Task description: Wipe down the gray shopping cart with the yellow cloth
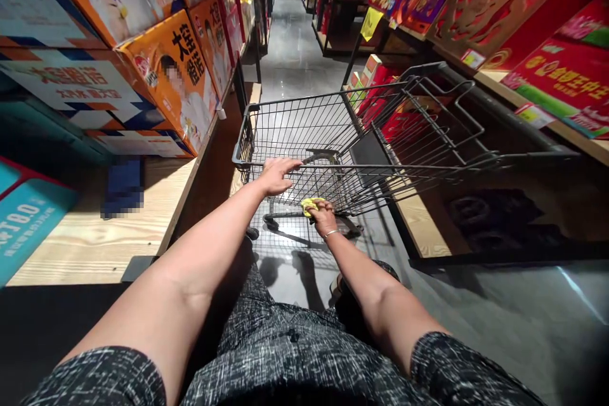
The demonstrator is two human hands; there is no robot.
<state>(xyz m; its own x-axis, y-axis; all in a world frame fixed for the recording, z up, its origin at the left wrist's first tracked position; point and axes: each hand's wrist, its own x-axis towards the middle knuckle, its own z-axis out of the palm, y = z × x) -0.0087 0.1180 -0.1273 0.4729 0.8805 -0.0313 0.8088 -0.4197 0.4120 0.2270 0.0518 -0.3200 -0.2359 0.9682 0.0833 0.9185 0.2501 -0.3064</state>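
Note:
A grey wire shopping cart (304, 104) stands sideways in front of me, its handle end to the right. My left hand (277, 176) rests at the top rim of the cart's near side, fingers apart and pointing right, with nothing in it. Lower down and a little to the right, my right hand (324, 217) is closed on a yellow cloth (311, 205) and holds it against the wire mesh of the near side. A thin bracelet circles my right wrist.
Orange and white boxes (176, 76) are stacked on a wooden shelf (162, 196) at the left. Red gift boxes (561, 76) fill the right shelves, above a low wooden ledge (419, 222). A grey-floored aisle (295, 32) runs away beyond the cart.

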